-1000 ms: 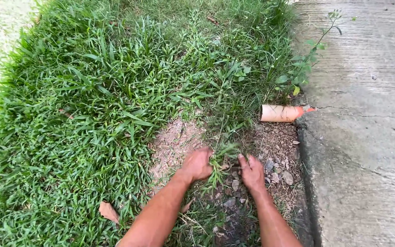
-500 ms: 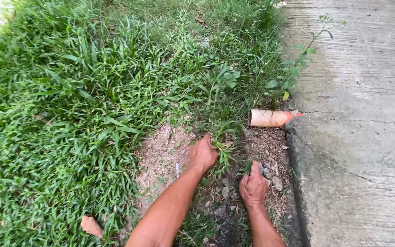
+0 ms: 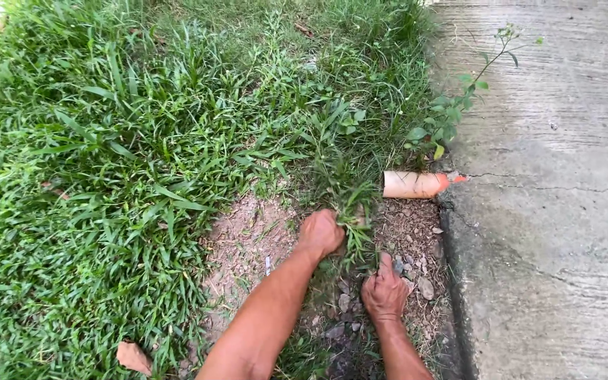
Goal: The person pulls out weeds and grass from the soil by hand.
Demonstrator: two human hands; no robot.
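My left hand (image 3: 321,233) fists a thin green grass tuft (image 3: 352,219); right hand (image 3: 384,291) just below, curled on stony soil (image 3: 416,239).

Bright, even daylight; sharp focus, overexposed top-left corner.

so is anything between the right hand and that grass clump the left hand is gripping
Nothing solid shows. The left hand is closed on the grass clump. The right hand rests on the stony soil just below it, with only loose blades and small stones between.
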